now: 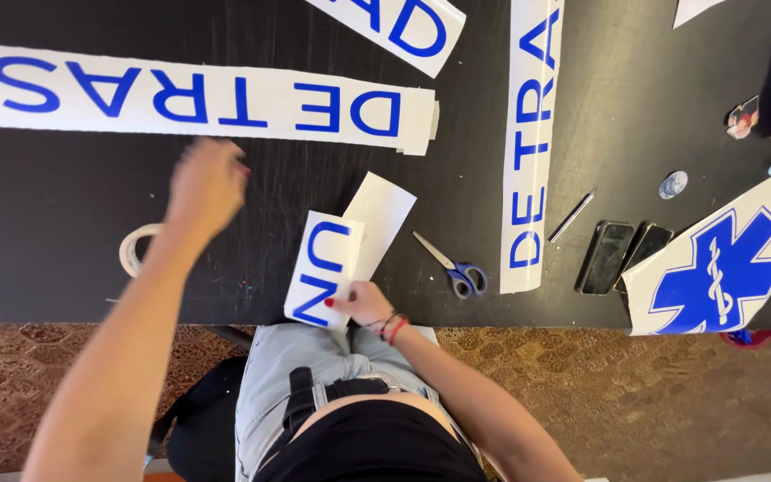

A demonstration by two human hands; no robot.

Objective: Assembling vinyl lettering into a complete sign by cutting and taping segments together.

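My right hand (366, 303), with red nails and wrist bands, pinches the lower edge of a small white sticker sheet with blue letters (321, 268) at the black table's (46, 232) near edge. A plain white backing strip (380, 214) sticks out behind the sheet. My left hand (207, 183) is raised and blurred above the table, fingers curled, just below a long white strip with blue letters (189, 98). A roll of masking tape (134, 248) lies beside my left forearm. Whether the left hand holds anything is hidden.
Blue-handled scissors (452, 268) lie right of the sheet. A second lettered strip (530, 143) runs up the table, with a third one (394, 27) at the top. A pen (573, 216), two phones (622, 257) and a blue star-shaped emblem sticker (716, 268) sit at right. Patterned floor below.
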